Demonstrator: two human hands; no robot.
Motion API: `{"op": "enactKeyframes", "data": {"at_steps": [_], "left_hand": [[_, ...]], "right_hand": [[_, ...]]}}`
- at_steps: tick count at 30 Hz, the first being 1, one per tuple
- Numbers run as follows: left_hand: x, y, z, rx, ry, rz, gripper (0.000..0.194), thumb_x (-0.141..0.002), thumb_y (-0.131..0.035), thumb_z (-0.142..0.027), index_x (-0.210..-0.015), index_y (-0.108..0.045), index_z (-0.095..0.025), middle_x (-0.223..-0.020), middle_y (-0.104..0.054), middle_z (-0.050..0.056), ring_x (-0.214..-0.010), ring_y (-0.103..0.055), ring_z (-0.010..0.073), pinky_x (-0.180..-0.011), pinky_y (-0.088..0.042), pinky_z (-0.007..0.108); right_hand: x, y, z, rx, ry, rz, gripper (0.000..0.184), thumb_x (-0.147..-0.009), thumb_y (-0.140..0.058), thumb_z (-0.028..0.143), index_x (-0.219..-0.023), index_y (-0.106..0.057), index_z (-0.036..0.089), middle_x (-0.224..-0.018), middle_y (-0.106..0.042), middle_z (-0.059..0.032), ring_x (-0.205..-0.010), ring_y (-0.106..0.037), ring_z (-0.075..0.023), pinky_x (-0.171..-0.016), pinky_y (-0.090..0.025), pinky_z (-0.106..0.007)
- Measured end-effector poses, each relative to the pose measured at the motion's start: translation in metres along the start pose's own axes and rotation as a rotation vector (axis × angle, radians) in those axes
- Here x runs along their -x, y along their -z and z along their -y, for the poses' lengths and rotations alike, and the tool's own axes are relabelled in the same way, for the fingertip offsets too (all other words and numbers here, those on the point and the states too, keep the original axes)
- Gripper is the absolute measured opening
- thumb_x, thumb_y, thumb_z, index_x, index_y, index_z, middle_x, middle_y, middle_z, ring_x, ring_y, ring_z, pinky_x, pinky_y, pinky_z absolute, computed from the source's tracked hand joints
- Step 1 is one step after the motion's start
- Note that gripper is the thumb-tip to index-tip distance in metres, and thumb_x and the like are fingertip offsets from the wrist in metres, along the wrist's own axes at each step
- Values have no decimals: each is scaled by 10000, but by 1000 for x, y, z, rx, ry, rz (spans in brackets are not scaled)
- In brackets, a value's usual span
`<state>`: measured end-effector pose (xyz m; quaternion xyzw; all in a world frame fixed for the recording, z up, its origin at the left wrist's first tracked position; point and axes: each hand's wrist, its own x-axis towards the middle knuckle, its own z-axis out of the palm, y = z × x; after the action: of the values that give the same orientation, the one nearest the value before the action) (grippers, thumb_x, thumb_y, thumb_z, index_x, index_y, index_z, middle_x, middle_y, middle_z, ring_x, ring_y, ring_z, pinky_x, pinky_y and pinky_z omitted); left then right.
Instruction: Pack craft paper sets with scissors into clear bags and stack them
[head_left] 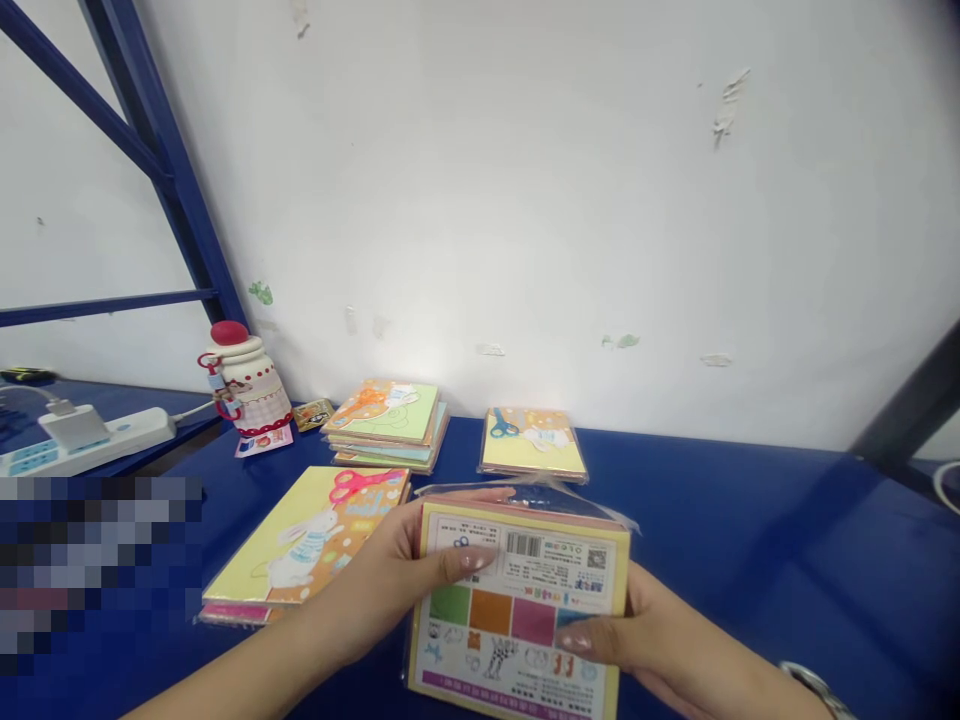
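Note:
Between my two hands I hold a plastic-wrapped paper-craft pack point(517, 605), its printed back with a barcode and coloured squares facing me, upside down. My left hand point(424, 560) grips its upper left edge, thumb on the front and fingers behind. My right hand point(622, 640) clasps the right side, thumb across the lower print; its other fingers are mostly hidden. Left of it lies a stack of similar packs point(300, 540), the top one showing a rabbit and pink scissors. My left forearm passes over that stack's near edge.
Farther back on the blue table point(720, 520) are another stack of packs point(390, 420) and a yellow pack with blue scissors point(532, 442). A bottle with a red lid point(251, 385) and a white power strip point(112, 440) stand left. A white wall point(525, 200) rises behind.

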<state>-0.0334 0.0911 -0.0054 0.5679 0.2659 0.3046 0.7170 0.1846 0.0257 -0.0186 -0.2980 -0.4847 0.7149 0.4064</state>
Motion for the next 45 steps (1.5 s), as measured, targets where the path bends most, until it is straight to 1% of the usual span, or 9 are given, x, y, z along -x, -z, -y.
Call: {"op": "enactKeyframes", "data": {"at_steps": [3,7,13,18,24,29,33,43,45], "left_hand": [[2,-1,-2,-39,14,18,501,-778,-687,-268,-1246,-521,-204,-1151,-667,102,-1037,-631,280,-872,-508,414],[1,-1,0,-20,22,10,531,-756,-708,-247,-1251,-517,-220,-1175,-654,98,-1048,-625,276,-897,-494,418],[-2,0,0,143,60,19,572,-729,-732,-205,-1256,-513,-195,-1143,-668,123,-1027,-635,264,-923,-469,407],[1,-1,-3,175,68,52,404,-785,-676,-180,-1180,-592,-179,-1123,-680,112,-988,-655,207,-884,-487,307],[0,2,-6,98,96,77,339,-745,-718,-155,-1079,-662,-185,-1024,-723,70,-902,-681,173,-810,-519,254],[-2,10,-7,-45,64,90,298,-713,-755,-184,-998,-694,-248,-925,-746,-11,-811,-686,114,-711,-537,183],[-1,12,-8,-157,12,134,241,-713,-752,-186,-934,-716,-274,-949,-739,-41,-821,-680,91,-695,-531,141],[-3,10,-3,-180,26,139,283,-711,-750,-206,-976,-708,-295,-987,-736,-21,-881,-686,131,-765,-549,210],[-4,10,-2,-164,20,134,280,-703,-755,-198,-964,-713,-288,-983,-737,-21,-890,-685,137,-767,-549,212]], "right_hand": [[-1,-1,-1,-47,4,8,536,-746,-715,156,-1246,-559,275,-1114,-685,-47,-1102,-589,-249,-976,-418,-450],[-1,-2,-1,-106,19,25,505,-766,-680,110,-1227,-574,286,-1100,-692,-37,-1092,-597,-238,-986,-404,-446],[-2,-7,2,-145,-8,32,517,-750,-688,80,-1222,-584,262,-1059,-708,-48,-1076,-608,-243,-978,-412,-448],[0,2,3,-36,5,-69,367,-824,-653,196,-1186,-613,238,-1061,-708,-60,-987,-655,-232,-908,-483,-409],[6,14,17,174,25,-133,418,-774,-710,224,-1177,-602,249,-1063,-712,-32,-946,-672,-201,-826,-542,-323],[8,16,21,219,-25,-79,431,-796,-689,188,-1203,-589,285,-1083,-706,-8,-969,-665,-185,-847,-541,-307],[9,19,23,222,-33,9,420,-813,-667,152,-1196,-599,309,-1102,-701,12,-1006,-651,-171,-882,-525,-287],[7,30,22,218,-42,63,404,-788,-677,115,-1140,-640,308,-1111,-695,12,-977,-663,-163,-836,-539,-266],[8,33,23,217,-62,124,504,-754,-711,106,-1196,-597,321,-1173,-664,2,-1052,-626,-182,-875,-516,-298]]}}
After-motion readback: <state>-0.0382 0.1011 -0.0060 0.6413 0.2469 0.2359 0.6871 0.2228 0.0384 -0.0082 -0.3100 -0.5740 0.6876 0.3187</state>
